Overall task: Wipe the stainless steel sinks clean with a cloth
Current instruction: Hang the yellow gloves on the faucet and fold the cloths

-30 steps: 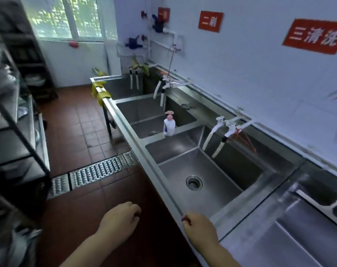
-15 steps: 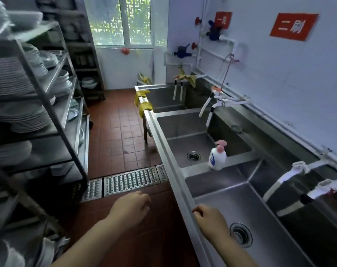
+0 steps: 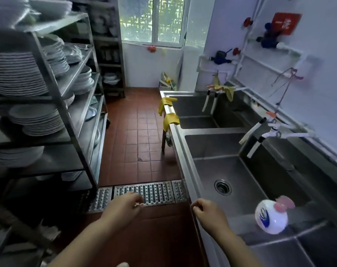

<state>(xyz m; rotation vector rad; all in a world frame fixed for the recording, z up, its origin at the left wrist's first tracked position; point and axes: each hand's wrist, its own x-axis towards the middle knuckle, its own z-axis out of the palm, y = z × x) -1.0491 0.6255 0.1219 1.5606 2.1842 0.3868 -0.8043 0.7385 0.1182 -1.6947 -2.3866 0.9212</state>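
Fingers: both hands' fingers loosely curled, holding nothing; left hand (image 3: 123, 206) over floor, right hand (image 3: 210, 213) at sink rim.
Cloth: yellow cloths (image 3: 170, 119) draped on far stainless steel sinks' (image 3: 185, 157) edge.
Advice: probably walk forward, take one.

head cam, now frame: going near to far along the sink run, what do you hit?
Right hand over the front rim → soap bottle on the divider → middle sink, drain in its floor → nearer yellow cloth on the front rim → farther yellow cloth → far sink → window.
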